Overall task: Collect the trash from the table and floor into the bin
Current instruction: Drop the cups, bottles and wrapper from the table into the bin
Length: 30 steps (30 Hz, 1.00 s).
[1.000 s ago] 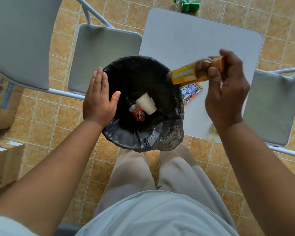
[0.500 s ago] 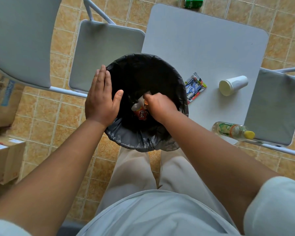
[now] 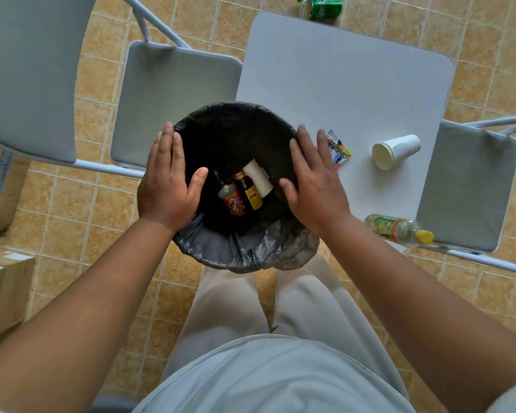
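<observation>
— How are the hands?
— Both flat and empty: left hand on one side of the bin rim, right hand at the opposite side.
— Nearest trash?
— The wrapper, on the table just past the right fingertips: light, crinkly, probably best pinched by an edge. Beyond it lies a tipped paper cup, likely crushable; hold it loosely round the body. Beside the right wrist, a plastic bottle: smooth, may roll; grasp mid-body.

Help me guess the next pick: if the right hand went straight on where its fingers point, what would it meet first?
Probably bare table, just past the bin rim. The line from the right hand passes left of the snack wrapper; heights are unclear.
</observation>
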{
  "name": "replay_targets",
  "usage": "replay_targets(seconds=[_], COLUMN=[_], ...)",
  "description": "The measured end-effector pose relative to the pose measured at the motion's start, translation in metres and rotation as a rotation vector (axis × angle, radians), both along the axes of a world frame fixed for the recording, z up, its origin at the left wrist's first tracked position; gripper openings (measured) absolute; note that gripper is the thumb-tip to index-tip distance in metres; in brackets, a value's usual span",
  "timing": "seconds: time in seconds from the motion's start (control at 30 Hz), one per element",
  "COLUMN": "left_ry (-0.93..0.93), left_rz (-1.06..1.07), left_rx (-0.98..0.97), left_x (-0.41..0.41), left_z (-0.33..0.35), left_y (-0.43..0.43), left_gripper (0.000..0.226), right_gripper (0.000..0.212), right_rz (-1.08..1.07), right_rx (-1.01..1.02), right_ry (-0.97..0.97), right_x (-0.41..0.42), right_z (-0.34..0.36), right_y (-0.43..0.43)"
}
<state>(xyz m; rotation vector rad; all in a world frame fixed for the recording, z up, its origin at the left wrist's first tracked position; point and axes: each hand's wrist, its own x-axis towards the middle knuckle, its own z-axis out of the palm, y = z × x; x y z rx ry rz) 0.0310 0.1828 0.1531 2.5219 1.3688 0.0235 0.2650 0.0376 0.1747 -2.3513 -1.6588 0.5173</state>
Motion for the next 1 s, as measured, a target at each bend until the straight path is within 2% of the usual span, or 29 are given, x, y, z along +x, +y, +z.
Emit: replay_targets(seconds=[0.07, 0.13, 0.4, 0.67, 0.83, 0.9, 1.0], left_ry=[0.003, -0.001, -0.023, -0.058, 0.08, 0.117, 0.129], left_rz=[-0.02, -0.05, -0.061, -0.111, -0.196, -0.181, -0.171], left_rx=[0.005, 0.02, -0.007, -0.058, 0.02, 0.062, 0.102], left_x=[0.002, 0.01, 0.045, 0.074, 0.076, 0.075, 0.073], left_z=[0.001, 0.002, 0.0, 0.005, 0.007, 0.007, 0.005], left_y=[0.0, 0.002, 0.01, 0.019, 0.017, 0.01, -0.002], left_gripper=[0.076, 0.078, 0.082, 0.09, 0.095, 0.096, 0.097], right_gripper=[0.076, 0.08, 0.07, 0.07, 0.071, 0.065, 0.051], right_rz=[-0.04, -0.088, -0.145, -0.15, -0.173, -0.286, -0.605], right_rx=[-0.02, -0.001, 0.08, 0.096, 0.199, 0.305, 0.392], right_ry=[0.131, 0.164, 0.096, 0.078, 0.261, 0.381, 0.523], right_x=[-0.005, -0.007, 0.026, 0.064, 0.068, 0.073, 0.088], right_z=[-0.004, -0.007, -0.016, -0.021, -0.018, -0.019, -0.032], right_y=[-0.012, -0.017, -0.003, 0.005, -0.001, -0.004, -0.011])
